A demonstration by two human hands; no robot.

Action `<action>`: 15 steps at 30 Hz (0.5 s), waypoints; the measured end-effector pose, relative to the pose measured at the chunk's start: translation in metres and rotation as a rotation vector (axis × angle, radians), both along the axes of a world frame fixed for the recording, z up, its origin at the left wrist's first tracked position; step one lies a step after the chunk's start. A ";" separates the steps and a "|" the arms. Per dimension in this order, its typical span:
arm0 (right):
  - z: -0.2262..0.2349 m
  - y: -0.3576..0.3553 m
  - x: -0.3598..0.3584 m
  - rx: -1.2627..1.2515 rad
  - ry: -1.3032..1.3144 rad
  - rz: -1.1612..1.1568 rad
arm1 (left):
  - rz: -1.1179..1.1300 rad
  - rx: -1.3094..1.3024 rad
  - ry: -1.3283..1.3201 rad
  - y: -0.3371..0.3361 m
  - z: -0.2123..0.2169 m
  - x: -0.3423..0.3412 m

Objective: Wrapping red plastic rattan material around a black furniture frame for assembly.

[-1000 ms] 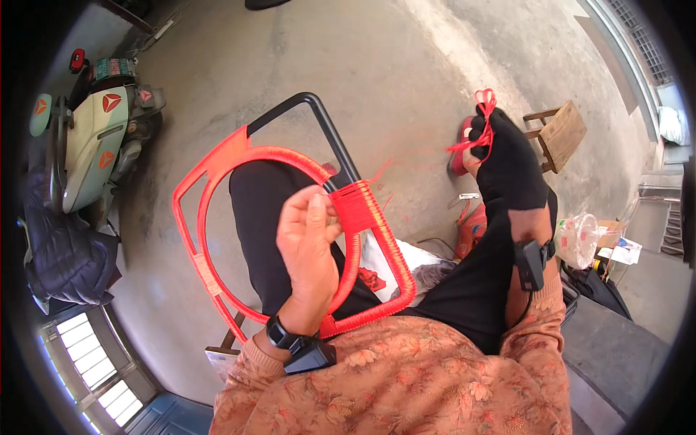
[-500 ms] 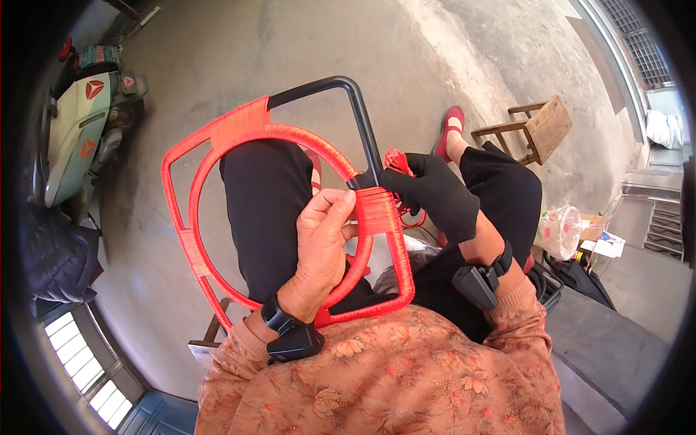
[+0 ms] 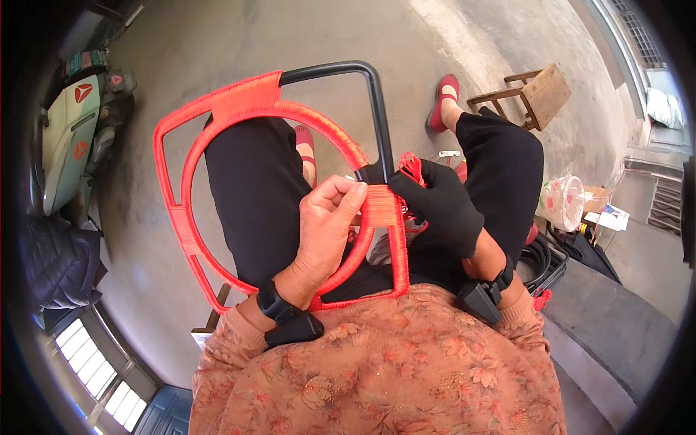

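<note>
Across my lap lies a black metal frame [image 3: 378,101], a rounded square with a ring inside it. Most of it is tightly wrapped in red cord [image 3: 246,101]; the bare black part shows at the far right corner. My left hand [image 3: 326,225], bare, pinches the frame where ring and outer bar meet, thumb at the edge of the wide red wrapped band [image 3: 382,206]. My right hand [image 3: 440,206], in a black glove, is closed around a loose bundle of red cord [image 3: 411,168] just right of that band. Its fingertips are partly hidden.
A small wooden stool [image 3: 544,94] stands on the concrete floor at the far right. Near my right side are a clear plastic bag [image 3: 560,205], a black coil [image 3: 540,264] and a grey ledge [image 3: 602,312]. A scooter [image 3: 72,138] and a dark padded jacket [image 3: 65,264] are at the left.
The frame has shifted slightly up and left in view. Both hands stay at the wrapped band, the left thumb now nearer its upper edge. The right hand still holds the cord bundle.
</note>
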State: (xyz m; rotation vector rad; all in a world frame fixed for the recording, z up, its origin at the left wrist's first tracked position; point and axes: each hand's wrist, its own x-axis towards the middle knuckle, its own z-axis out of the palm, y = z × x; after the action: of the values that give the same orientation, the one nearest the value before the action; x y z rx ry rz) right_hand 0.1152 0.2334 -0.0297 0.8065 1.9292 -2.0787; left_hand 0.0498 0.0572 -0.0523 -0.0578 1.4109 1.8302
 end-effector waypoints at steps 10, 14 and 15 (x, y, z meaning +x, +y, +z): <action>0.008 0.038 0.022 -0.114 0.078 -0.266 | 0.067 0.105 -0.064 0.012 0.003 -0.004; -0.004 0.034 0.027 0.349 0.203 0.420 | 0.164 0.028 -0.037 0.014 0.006 -0.007; -0.005 0.027 0.017 0.372 0.153 0.512 | 0.134 -0.034 0.006 0.013 0.005 -0.008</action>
State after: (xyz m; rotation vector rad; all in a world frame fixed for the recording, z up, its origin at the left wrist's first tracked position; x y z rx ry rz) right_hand 0.1321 0.2602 -0.0344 0.1674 2.3335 -1.5411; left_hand 0.0413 0.0705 -0.0469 -0.1679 1.4737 1.9163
